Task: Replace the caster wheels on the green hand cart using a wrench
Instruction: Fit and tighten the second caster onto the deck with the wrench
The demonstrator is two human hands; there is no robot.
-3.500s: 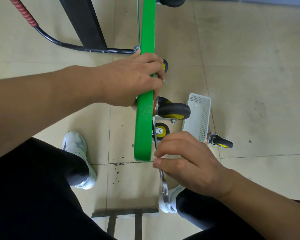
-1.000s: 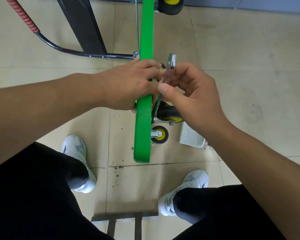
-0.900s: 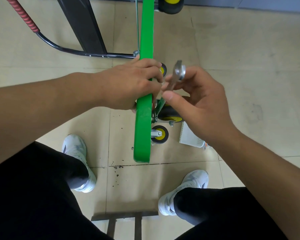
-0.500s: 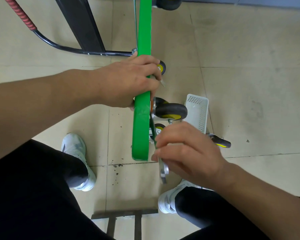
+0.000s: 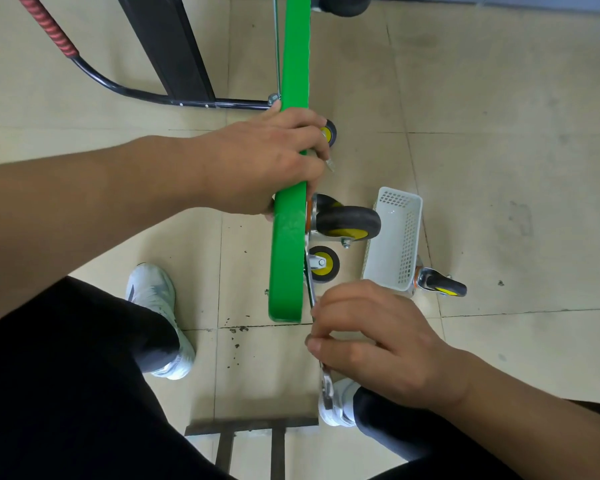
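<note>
left hand (image 5: 257, 168) grips the cart (image 5: 290, 237) deck edge to steady it on its side, right hand (image 5: 378, 341) pinches the wrench (image 5: 321, 362) to turn a caster (image 5: 343, 221) nut.

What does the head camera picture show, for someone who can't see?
A right hand holds a wrench at the wheel side of a green cart standing on edge; the left hand grips it. A white basket sits nearby.

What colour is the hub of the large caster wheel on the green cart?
The caster wheel has a yellow hub and black tyre; head view.
</note>
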